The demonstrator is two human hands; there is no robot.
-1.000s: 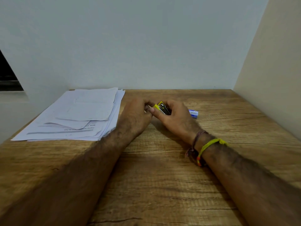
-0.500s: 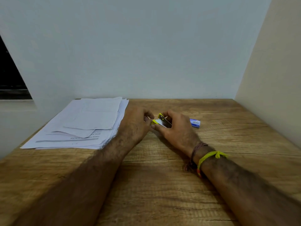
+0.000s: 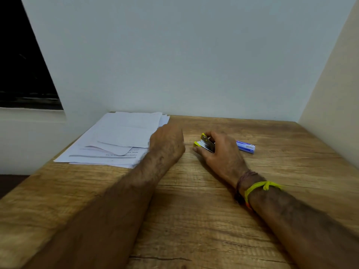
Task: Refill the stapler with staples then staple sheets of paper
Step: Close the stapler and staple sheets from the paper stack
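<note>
A small stapler [image 3: 206,143] with yellow tips and a metal body rests on the wooden table, its jaws slightly apart. My right hand [image 3: 223,152] is wrapped around its rear half. My left hand [image 3: 168,141] is apart from the stapler, over the right edge of the pile of white paper sheets [image 3: 120,138]; its fingers are hidden behind the back of the hand. A blue and white staple box [image 3: 245,146] lies just right of my right hand.
The wooden table [image 3: 194,210] stands in a corner: a white wall at the back, a cream wall on the right. Its left edge runs beside the paper pile, and a dark window opening is at the far left.
My left hand has let go of the stapler and moved left onto the edge of the paper pile. My right hand keeps the stapler. The camera has tilted up.
</note>
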